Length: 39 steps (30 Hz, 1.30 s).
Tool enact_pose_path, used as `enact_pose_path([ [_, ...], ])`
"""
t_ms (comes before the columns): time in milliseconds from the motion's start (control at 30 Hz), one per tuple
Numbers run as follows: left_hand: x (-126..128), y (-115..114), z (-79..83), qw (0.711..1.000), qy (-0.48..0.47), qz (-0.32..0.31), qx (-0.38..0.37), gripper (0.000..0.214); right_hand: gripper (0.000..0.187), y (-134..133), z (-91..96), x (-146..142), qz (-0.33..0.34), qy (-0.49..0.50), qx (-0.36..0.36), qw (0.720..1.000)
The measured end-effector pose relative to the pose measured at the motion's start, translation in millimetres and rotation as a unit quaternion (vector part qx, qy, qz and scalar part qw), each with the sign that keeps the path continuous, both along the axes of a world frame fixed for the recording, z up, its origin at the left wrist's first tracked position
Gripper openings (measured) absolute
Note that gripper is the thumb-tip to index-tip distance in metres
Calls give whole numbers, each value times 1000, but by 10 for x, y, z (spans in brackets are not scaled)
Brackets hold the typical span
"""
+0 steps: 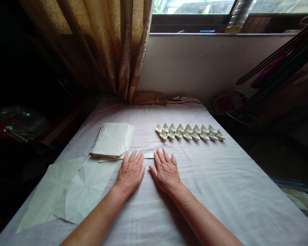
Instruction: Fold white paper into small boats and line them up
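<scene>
Flat on the cloth-covered table (207, 191), my left hand (131, 169) presses down with its fingers stretched out. My right hand (166, 171) lies the same way a little to its right, fingers spread. Between their fingertips shows a narrow folded strip of white paper (149, 155); its two ends run under the fingers and are hidden. Just beyond my left hand is a stack of creased paper sheets (113, 138). Two rows of small folded paper boats (188, 132) stand beyond my right hand.
Two loose creased sheets, a cream one (51, 188) and a white one (86, 191), overlap at the left. A gold curtain (105, 44) hangs to the table's far end, beside a window (192, 7). Dark clutter (23, 123) lies off the left edge.
</scene>
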<state>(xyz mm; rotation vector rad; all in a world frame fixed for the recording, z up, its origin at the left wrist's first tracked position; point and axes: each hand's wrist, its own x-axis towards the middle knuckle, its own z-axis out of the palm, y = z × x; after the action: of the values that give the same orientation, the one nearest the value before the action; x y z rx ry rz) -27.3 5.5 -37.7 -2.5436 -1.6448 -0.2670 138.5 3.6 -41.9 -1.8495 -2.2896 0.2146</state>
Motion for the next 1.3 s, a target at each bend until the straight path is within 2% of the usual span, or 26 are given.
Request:
enact_pose_path([
  [167,-26,7,-3,1000,11,-5,-7,46,51,5,47,-150,72,31,-23,997],
  [233,-38,11,19,1000,9,-7,-9,45,50,7,50,-152,77,30,-26,996],
  [533,-44,22,60,1000,-2,-12,-2,39,46,-52,-24,136,10,-12,7,1000],
  [667,-14,44,90,1000,-17,-13,4,34,48,-67,-39,220,4,-5,1,1000],
  [833,82,141,121,999,-48,15,18,22,50,-48,-35,262,-18,46,-1,999],
  [967,130,209,93,994,-92,38,38,27,49,-29,-61,241,-54,93,18,994],
  [1167,117,148,56,991,-129,13,45,6,38,-7,-122,146,-73,189,88,975],
  [1300,103,91,-16,986,-155,-11,55,8,35,74,-96,149,-87,247,104,960],
])
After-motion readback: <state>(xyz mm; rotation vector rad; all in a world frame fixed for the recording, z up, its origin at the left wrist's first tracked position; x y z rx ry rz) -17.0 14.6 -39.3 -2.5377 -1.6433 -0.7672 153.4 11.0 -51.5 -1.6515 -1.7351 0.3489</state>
